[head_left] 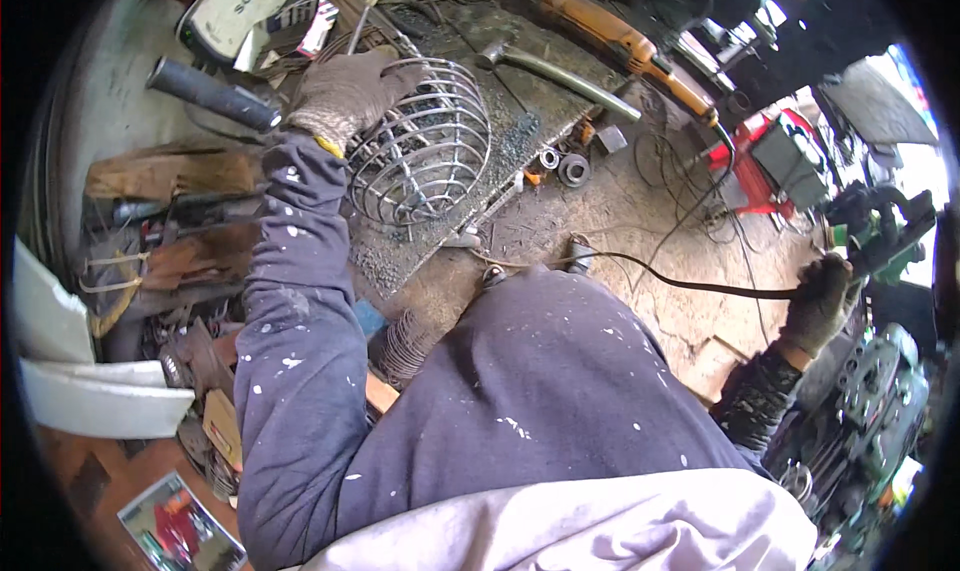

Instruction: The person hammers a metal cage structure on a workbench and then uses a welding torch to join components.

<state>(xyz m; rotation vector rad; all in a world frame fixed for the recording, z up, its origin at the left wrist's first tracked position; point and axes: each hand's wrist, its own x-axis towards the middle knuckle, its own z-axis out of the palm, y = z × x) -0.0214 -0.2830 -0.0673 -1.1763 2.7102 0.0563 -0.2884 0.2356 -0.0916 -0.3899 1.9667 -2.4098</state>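
Note:
My left hand (350,91), in a grey-brown knit glove, grips the far left side of a round metal wire cage (425,151). Curved rods and rings form the cage, which rests tilted on a dark metal tabletop (385,261) strewn with grit. Out to the far right, my gloved right hand (822,301) is closed where a black cable (690,285) runs into it. A dark, long object (895,236) lies just beyond that hand; whether the hand holds it too, I cannot tell.
A hammer (560,79) and an orange angle grinder (625,41) lie beyond the cage. Metal rings (573,170) sit by the tabletop's edge. A red machine (755,171) stands right, among loose cables. Wood pieces (170,174) are stacked at left, below a dark tube (210,93).

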